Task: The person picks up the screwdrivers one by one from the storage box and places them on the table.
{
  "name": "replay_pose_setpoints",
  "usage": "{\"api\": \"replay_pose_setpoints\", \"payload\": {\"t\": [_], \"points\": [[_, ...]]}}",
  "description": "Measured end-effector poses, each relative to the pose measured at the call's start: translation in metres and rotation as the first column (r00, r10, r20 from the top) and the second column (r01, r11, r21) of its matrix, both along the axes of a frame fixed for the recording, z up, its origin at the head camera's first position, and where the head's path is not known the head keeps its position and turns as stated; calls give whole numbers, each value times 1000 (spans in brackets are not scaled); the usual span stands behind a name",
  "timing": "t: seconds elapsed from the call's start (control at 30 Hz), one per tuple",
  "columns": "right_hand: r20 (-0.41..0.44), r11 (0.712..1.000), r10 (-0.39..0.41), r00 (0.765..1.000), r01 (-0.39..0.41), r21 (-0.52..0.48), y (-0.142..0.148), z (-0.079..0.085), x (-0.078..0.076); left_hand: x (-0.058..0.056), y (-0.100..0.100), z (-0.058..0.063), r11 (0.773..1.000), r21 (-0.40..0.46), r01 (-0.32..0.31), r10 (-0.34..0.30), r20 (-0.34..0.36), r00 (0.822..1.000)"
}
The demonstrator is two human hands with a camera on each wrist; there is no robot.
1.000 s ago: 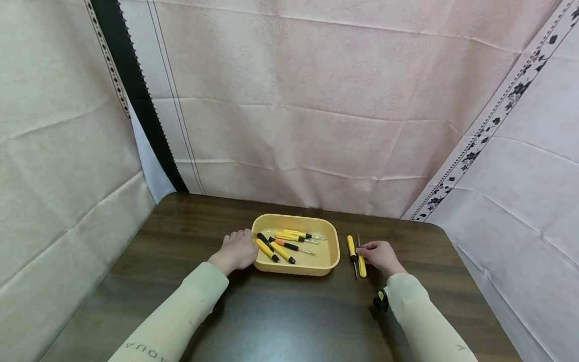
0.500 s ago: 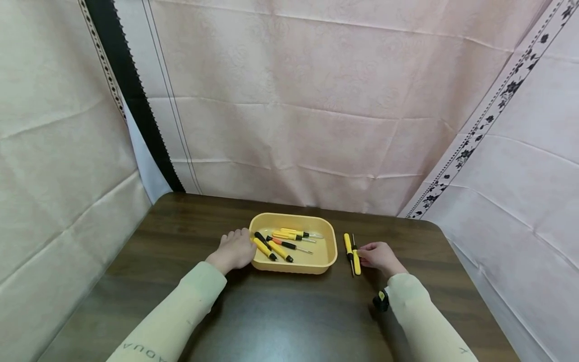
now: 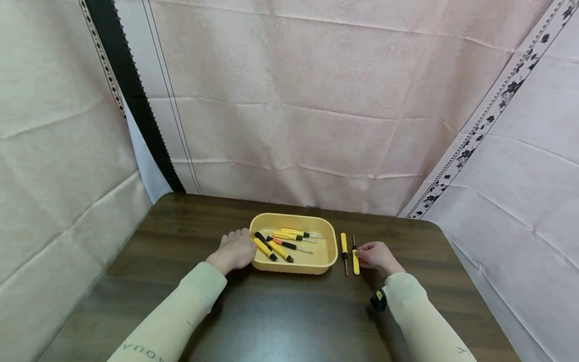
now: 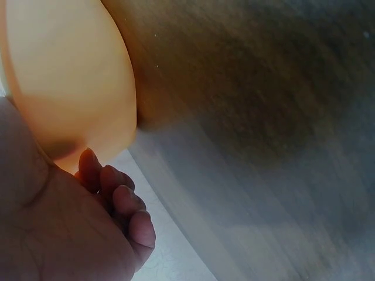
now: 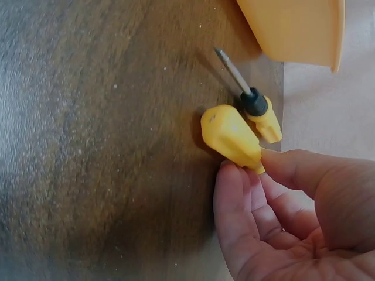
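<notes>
My left hand holds the left end of the pale yellow plastic tray. In the left wrist view its curled fingers lie against the tray's outer wall; the rim there is mostly hidden by the hand. Right of the tray, my right hand pinches a screwdriver with a yellow handle, between thumb and fingers, its shaft pointing to the far side. Beside it on the table lies a second screwdriver, yellow with a black collar, its shaft pointing to the near side.
Several screwdrivers lie in the tray, most with yellow handles, one orange and black. The dark wooden table ends at a hanging pale cloth behind and at both sides. A black strapped device sits at the right wrist.
The second screwdriver has turned and shifted left, so the two now lie nearly parallel with a gap between. The pinched one has straightened slightly. The left hand and tray stay put.
</notes>
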State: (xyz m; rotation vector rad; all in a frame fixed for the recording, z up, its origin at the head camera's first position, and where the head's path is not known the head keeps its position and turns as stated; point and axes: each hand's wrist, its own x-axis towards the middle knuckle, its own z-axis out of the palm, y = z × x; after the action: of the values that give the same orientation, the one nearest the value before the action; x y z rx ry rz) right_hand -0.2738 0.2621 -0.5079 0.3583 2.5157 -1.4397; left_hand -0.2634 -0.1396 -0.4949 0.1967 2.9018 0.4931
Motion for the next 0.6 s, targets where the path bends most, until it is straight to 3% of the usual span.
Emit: {"api": "replay_pose_setpoints", "payload": {"t": [0.6], "points": [[-11, 1000, -18, 1000, 18, 1, -1, -2, -2, 0, 0, 1, 1000, -4, 5, -5, -1, 1000]]}}
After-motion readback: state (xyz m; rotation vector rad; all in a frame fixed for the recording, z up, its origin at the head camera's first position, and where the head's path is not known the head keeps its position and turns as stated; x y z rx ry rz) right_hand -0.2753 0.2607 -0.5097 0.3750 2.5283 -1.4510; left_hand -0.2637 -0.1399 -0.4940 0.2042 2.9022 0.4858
